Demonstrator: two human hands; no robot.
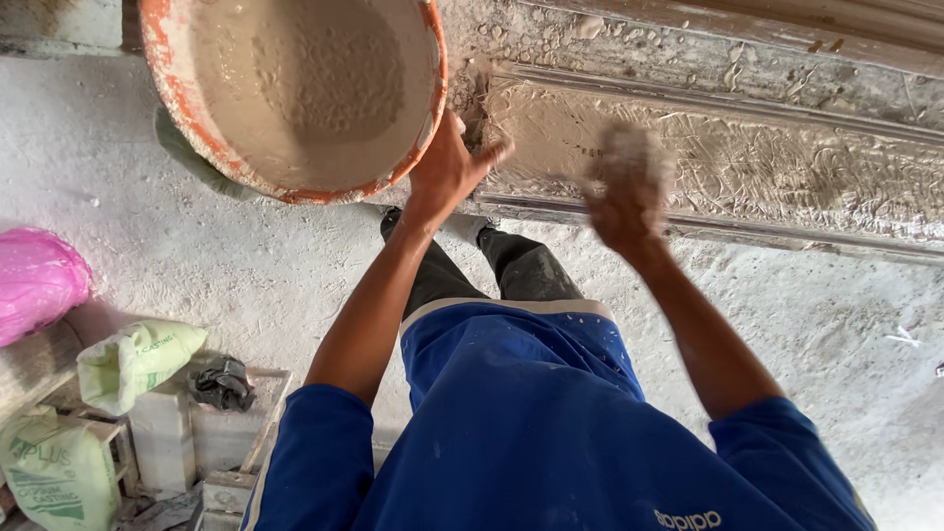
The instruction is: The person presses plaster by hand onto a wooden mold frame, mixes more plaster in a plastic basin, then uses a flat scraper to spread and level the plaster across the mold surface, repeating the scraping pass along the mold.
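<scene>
My left hand [447,167] rests against the rim of a round orange basin [167,88] filled with wet grey plaster; its fingers are spread and hold nothing. Blurred with motion, my right hand [629,192] is coated in pale plaster and closed around a lump of plaster or fibre [629,147]. It hovers over a long grey mould [787,187] whose surface is smeared with wet plaster. Both arms reach forward from blue sleeves.
A pink bag [34,280] lies at the left edge. Two pale green sacks [133,359] [49,472] sit on white blocks [162,438] at lower left, with a dark rag [224,383] beside them. The floor is dusty white concrete.
</scene>
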